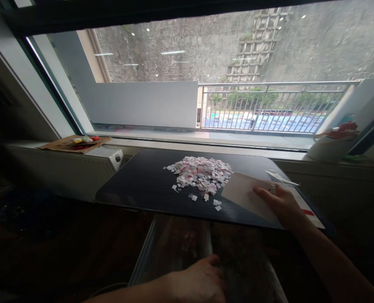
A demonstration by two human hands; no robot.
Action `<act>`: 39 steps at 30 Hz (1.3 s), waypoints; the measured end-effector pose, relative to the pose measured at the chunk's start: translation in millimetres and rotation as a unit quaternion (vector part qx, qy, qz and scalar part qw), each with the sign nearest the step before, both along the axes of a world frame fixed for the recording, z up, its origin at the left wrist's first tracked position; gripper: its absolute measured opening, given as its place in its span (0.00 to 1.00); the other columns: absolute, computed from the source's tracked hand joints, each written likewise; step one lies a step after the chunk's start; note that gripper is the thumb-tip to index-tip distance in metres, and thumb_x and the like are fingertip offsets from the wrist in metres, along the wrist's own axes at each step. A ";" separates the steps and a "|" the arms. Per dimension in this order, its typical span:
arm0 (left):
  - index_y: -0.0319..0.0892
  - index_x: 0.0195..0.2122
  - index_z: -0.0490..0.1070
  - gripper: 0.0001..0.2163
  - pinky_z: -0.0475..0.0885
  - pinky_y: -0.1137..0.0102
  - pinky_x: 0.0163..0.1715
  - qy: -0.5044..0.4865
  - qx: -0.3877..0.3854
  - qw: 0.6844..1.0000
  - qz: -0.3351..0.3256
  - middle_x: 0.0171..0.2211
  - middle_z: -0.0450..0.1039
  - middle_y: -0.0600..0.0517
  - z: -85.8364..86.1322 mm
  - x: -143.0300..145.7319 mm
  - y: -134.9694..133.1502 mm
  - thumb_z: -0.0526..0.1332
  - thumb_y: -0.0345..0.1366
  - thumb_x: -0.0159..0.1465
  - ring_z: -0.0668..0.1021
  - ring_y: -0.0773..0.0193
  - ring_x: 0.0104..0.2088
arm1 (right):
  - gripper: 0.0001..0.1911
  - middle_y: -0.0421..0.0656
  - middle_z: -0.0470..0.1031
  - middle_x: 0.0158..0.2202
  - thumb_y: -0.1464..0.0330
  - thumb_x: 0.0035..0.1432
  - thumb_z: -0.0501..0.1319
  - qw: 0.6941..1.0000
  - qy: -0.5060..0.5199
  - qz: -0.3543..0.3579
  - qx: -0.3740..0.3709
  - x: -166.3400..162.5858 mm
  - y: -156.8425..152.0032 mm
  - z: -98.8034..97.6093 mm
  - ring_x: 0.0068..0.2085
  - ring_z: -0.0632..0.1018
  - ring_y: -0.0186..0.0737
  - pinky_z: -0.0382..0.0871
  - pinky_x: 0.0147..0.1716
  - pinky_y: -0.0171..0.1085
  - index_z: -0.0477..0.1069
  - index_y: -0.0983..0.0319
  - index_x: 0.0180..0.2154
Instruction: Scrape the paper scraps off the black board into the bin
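My right hand is closed on a flat white card, held low over the dark table. Its left edge meets a heap of small white and pinkish paper pieces. A few loose pieces lie in front of the heap. Below the table's front edge, my left hand is closed at the right rim of a clear plastic box; its fingertips are partly hidden in shadow. Some paper pieces show dimly inside the box.
The dark table stands against a window sill. Tweezers and a white sheet with a red mark lie at its right. A radiator with cardboard on top is left. A white container stands on the right.
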State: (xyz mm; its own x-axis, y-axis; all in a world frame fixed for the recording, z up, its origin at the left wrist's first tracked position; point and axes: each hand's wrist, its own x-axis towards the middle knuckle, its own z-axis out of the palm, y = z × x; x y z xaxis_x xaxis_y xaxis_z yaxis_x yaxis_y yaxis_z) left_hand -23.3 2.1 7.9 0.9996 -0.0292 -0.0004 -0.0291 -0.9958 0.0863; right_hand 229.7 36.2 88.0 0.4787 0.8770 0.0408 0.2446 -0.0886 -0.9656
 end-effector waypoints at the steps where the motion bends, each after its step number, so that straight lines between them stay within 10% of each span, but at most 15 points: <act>1: 0.41 0.20 0.66 0.14 0.65 0.64 0.40 0.004 -0.002 1.000 0.003 0.28 0.77 0.56 1.2 0.0 -0.5 0.69 0.34 0.58 0.71 0.66 0.28 | 0.14 0.44 0.82 0.28 0.59 0.48 0.69 1.000 -0.007 -0.007 -0.008 5.9 -0.4 -0.7 0.27 0.82 0.46 0.74 0.23 0.39 0.77 0.59 0.36; 13: 0.42 0.20 0.68 0.14 0.64 0.62 0.41 0.038 -0.023 0.999 0.008 0.26 0.76 0.56 15.2 -1.0 -2.3 0.68 0.36 0.61 0.70 0.65 0.27 | 0.12 0.40 0.80 0.24 0.63 0.44 0.72 0.986 0.143 0.046 -0.067 -12.4 -4.7 -19.9 0.24 0.79 0.39 0.72 0.23 0.36 0.75 0.60 0.32; 39: 0.43 0.19 0.69 0.13 0.67 0.62 0.43 0.009 0.006 1.000 0.009 0.29 0.77 0.53 25.0 -7.0 -7.2 0.65 0.33 0.61 0.73 0.64 0.29 | 0.16 0.41 0.79 0.24 0.56 0.43 0.65 0.985 -0.156 0.074 -0.019 -9.2 3.5 9.0 0.26 0.77 0.41 0.68 0.24 0.36 0.78 0.60 0.32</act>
